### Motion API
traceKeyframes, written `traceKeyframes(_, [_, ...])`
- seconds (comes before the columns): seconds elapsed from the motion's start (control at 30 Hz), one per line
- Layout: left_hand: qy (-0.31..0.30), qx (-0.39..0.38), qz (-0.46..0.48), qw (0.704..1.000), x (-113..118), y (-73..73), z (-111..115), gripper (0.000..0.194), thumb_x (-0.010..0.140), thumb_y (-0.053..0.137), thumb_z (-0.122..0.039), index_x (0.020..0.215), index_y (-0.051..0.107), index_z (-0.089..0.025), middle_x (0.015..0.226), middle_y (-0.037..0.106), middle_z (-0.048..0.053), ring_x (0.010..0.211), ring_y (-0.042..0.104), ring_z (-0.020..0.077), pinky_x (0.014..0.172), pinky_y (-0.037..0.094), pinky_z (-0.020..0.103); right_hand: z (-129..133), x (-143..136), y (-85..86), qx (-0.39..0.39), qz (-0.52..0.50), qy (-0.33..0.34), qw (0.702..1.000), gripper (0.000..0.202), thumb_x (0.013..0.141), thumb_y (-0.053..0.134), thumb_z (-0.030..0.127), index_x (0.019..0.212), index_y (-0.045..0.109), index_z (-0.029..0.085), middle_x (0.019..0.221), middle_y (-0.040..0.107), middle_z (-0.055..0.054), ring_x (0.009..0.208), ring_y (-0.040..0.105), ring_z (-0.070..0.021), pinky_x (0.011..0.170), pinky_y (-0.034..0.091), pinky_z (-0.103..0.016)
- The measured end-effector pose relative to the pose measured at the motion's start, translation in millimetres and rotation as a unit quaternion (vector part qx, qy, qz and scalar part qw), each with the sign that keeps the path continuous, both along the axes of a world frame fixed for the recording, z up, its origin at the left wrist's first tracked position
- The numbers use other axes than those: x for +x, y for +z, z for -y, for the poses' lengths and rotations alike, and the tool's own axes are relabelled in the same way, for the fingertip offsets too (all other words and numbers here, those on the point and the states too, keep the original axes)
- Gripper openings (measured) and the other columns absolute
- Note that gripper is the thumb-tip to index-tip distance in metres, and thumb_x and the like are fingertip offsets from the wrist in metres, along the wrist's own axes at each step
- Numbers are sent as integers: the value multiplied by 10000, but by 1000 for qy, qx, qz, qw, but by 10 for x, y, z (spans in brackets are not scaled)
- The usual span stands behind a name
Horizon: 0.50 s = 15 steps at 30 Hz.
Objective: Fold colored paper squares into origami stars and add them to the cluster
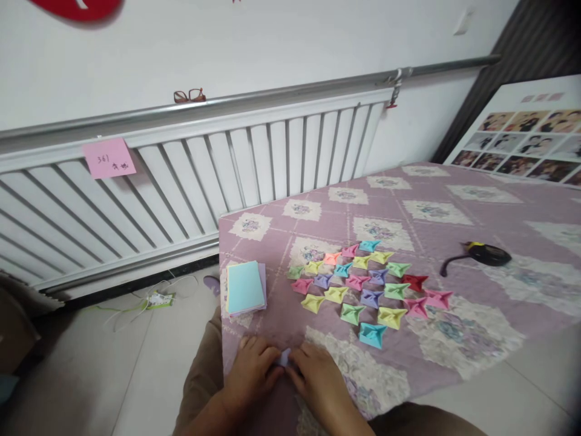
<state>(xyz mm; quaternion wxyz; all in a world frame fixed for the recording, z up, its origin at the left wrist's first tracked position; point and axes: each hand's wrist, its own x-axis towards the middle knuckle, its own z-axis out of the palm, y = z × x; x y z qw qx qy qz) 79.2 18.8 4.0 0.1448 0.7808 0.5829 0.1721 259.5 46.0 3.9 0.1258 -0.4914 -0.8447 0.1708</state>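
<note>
A small folded piece of pale purple paper [284, 358] lies at the near edge of the table, between my two hands. My left hand [254, 366] pinches its left end, and my right hand [318, 375] grips the right end. Fingers cover most of the paper, so its full shape is hidden. Ahead and to the right, several small folded paper boats [357, 281] stand in loose rows, in yellow, green, pink, blue, purple and red. A stack of coloured paper sheets [246, 287], light blue on top, rests beyond my left hand.
A purple floral tablecloth [281, 242] covers the table. Towards the right lies a black object with a curved handle [489, 254]. Behind the table runs a white radiator [290, 151] with a pink note [109, 158]; glasses [189, 95] sit on the pipe. A photo board [521, 136] leans at the far right.
</note>
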Motion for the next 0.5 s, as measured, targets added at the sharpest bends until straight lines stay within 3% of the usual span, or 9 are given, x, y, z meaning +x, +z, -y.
traceKeyframes(0.13, [-4, 3, 23, 1000, 32, 19, -10, 102, 828, 605, -187, 917, 639, -223, 968, 635, 33, 914, 542, 221, 845, 403, 381, 17, -25, -126, 77, 13, 12, 997, 63, 840, 612, 187, 805, 638, 232, 809, 647, -10, 786, 603, -202, 693, 370, -303])
traceKeyframes(0.27, [15, -5, 83, 996, 110, 104, -50, 153, 854, 519, -147, 926, 640, -206, 934, 629, 48, 898, 556, 201, 820, 441, 340, 24, -32, -149, 146, -1, 6, 989, 128, 862, 556, 158, 771, 617, 224, 750, 623, -13, 711, 593, -196, 651, 374, -303])
traceKeyframes(0.37, [31, -21, 121, 992, 203, 210, -118, 169, 833, 503, -98, 859, 636, -199, 888, 617, 36, 851, 571, 175, 766, 457, 290, 8, -10, -132, 165, -20, -14, 986, 153, 863, 538, 148, 744, 599, 221, 728, 613, -14, 692, 590, -193, 646, 390, -302])
traceKeyframes(0.5, [15, -24, 73, 997, 326, 357, -220, 157, 821, 509, -91, 779, 627, -186, 855, 602, 42, 809, 574, 177, 729, 456, 285, -28, 44, -98, 157, -66, -48, 984, 128, 861, 528, 144, 812, 613, 227, 780, 634, -24, 730, 603, -195, 646, 416, -290])
